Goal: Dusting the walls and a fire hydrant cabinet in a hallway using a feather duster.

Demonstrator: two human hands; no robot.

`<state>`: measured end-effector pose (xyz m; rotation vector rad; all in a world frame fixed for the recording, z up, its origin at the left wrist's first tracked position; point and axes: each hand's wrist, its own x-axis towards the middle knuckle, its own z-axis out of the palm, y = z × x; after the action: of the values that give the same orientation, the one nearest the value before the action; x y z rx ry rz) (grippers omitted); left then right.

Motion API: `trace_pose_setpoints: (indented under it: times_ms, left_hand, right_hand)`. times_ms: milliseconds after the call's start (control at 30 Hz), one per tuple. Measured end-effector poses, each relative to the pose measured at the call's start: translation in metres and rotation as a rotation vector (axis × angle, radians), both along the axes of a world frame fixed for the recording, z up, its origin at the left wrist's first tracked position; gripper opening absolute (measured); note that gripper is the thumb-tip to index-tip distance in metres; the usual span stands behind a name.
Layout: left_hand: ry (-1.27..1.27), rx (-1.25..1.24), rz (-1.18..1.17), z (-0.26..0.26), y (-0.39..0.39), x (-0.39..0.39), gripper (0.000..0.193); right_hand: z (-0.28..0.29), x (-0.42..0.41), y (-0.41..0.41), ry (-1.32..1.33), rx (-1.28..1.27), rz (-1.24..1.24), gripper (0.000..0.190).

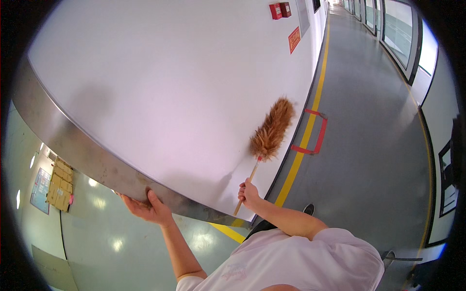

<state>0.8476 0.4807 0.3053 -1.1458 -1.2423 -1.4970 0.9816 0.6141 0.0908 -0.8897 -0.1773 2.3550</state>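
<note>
My right hand [248,194] is closed around the thin wooden handle of a brown feather duster [273,127]. The duster's fluffy head points up and away from me, close against the white wall [174,91] near its base. Its shadow falls on the wall to the left of the handle. My left hand [149,209] rests on the metal-faced end edge [109,165] of that wall, thumb on the metal face and fingers around the far side. Part of the left fingers is hidden from view.
A grey corridor floor [371,127] runs along the wall, with a yellow line [291,174] and a red tape outline [322,134]. Red boxes [276,11] and an orange sign [294,40] are on the wall. Cardboard boxes [60,185] stand at left; windows [398,32] line the right.
</note>
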Motion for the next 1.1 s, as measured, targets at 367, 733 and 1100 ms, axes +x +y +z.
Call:
trace_pose_setpoints:
  times_ms: [367, 733, 1100]
  left_hand:
    - [0.001, -0.007, 0.024, -0.011, -0.008, 0.003, 0.058]
    - [-0.030, 0.013, -0.007, -0.005, 0.002, 0.008, 0.058]
    - [-0.103, 0.014, 0.038, -0.014, 0.002, 0.002, 0.059]
  right_hand:
    - [0.089, 0.020, 0.011, 0.053, 0.448, -0.018, 0.035]
    - [0.212, 0.024, 0.106, -0.015, 1.142, 0.061, 0.037]
    - [0.279, 0.042, 0.243, 0.176, 0.834, -0.001, 0.036]
